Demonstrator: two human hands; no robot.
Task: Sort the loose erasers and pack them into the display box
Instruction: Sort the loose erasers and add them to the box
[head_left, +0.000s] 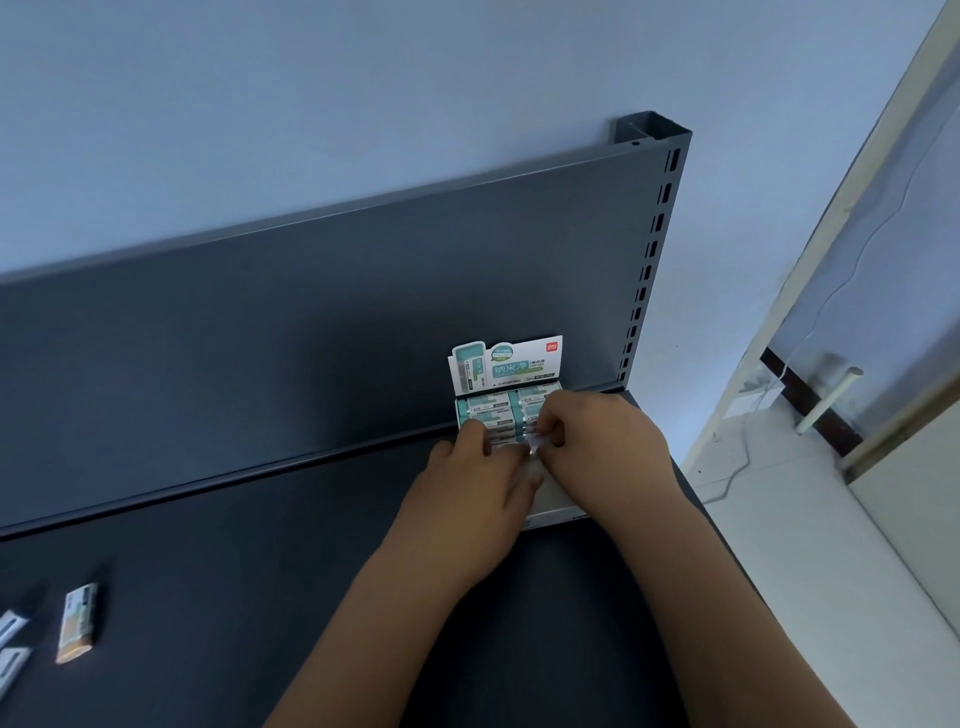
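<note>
Pressing a small wrapped eraser (535, 442) into the teal-and-white cardboard display box (506, 371), both hands meet: right hand (605, 441) pinching it, left hand (470, 496) curled beside. Light, stiff, slick-wrapped; grip ends. Loose sleeved erasers (77, 622) lie far left on the dark shelf (234, 571).

Dim, cool, bluish light; soft overall focus.
Wide-angle bending at the edges; the dark grey metal shelf (218, 597) shows faint shadows, no glare.

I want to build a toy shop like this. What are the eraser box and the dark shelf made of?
The display box looks like thin printed cardboard: a flat, folded-up flap with a cut outline and glossy print. The shelf looks like painted metal, matte dark grey, with a slotted upright at its side.
</note>
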